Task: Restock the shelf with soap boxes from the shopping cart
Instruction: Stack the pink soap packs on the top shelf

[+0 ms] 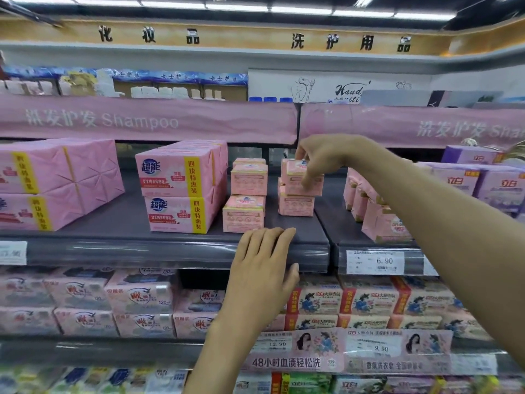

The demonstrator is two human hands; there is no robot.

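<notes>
Soap box (301,182) on top of the right stack, far back on the dark shelf (170,224).
Gripped from above by the right hand (321,157), fingers curled round its top, sitting on 1 box (295,206) beneath; just left, a stack (245,194) of 2 more. Left hand (262,270) flat, fingers straight, on the near shelf edge. Judged partly done: bare shelf room left; cart out of view, remaining count unknown.

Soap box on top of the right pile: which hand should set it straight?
Right. The right hand pinches that soap box from above; the left hand rests flat on the shelf edge, lower and apart from it.
</notes>
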